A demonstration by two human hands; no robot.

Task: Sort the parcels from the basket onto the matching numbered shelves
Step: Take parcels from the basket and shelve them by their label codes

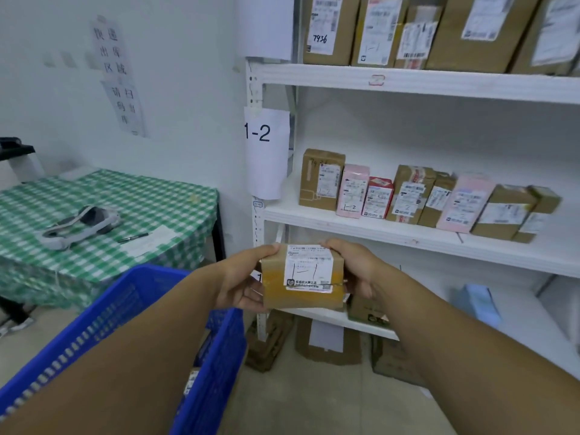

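A small brown cardboard parcel [303, 277] with yellow tape and a white label handwritten "1-1" is held up in front of the white shelf unit [408, 84]. My left hand [243, 279] grips its left side and my right hand [354, 268] grips its right side. The blue plastic basket [110, 321] sits below my left arm, with a parcel partly visible inside. A paper sign reading "1-2" [265, 133] hangs on the shelf post beside the middle shelf, which holds a row of several parcels [408, 196] marked "1-2". The top shelf carries larger brown boxes [376, 29].
A table with a green checked cloth [103, 221] stands at the left, holding a handheld scanner [81, 226], a pen and a paper slip. Brown boxes [326, 343] lie on the floor under the lowest shelf. A blue packet [480, 302] lies on the lower shelf.
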